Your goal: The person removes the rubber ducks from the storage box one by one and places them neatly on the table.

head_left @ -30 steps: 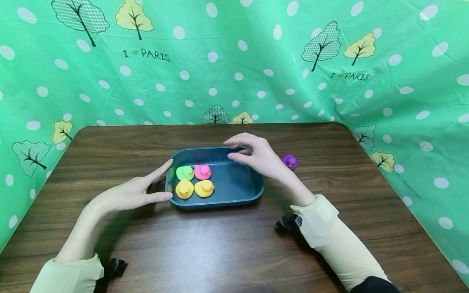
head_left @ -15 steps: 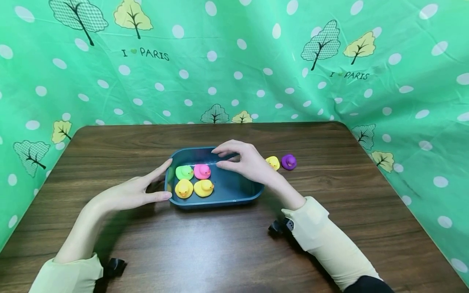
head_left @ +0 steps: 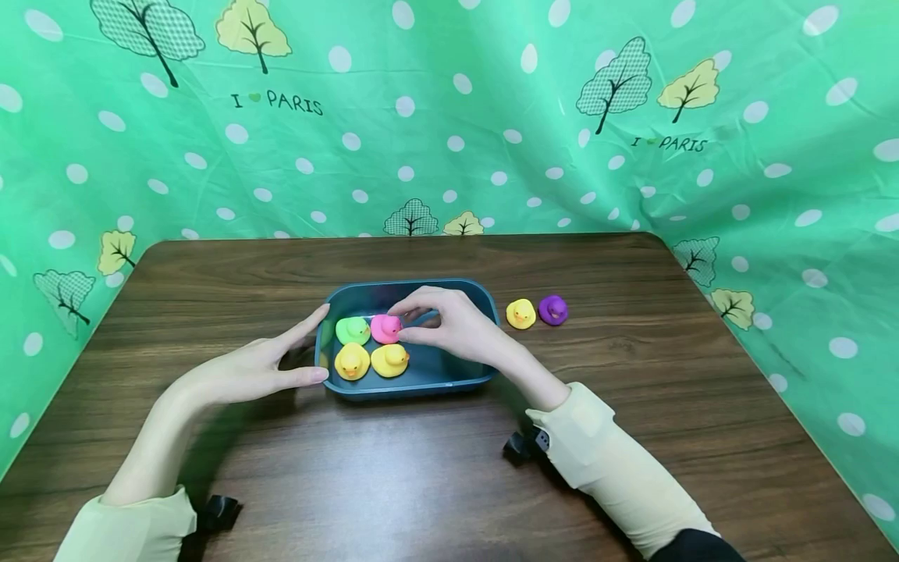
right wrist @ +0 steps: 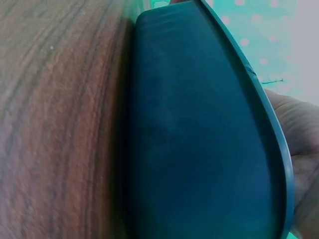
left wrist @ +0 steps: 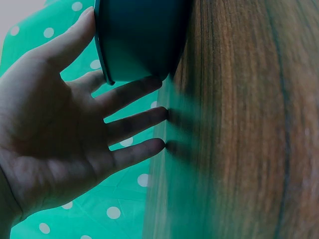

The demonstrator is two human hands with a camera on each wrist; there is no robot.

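A blue rectangular tray on the table holds a green rubber duck, a pink rubber duck and two yellow rubber ducks, grouped in its left half. My left hand lies at the tray's left end, thumb and index fingertips against the rim; in the left wrist view its other fingers are spread below the tray. My right hand reaches over the tray, index and thumb parted, fingertips right at the pink duck's right side. The right wrist view shows mostly the tray's outer wall, which hides those fingertips.
Right of the tray, another yellow duck and a purple duck stand on the brown wooden table. A green dotted cloth hangs behind the table and along its sides.
My right hand has moved left and down over the tray, from its right side to the pink duck, uncovering the yellow duck outside. My left hand stays at the rim.
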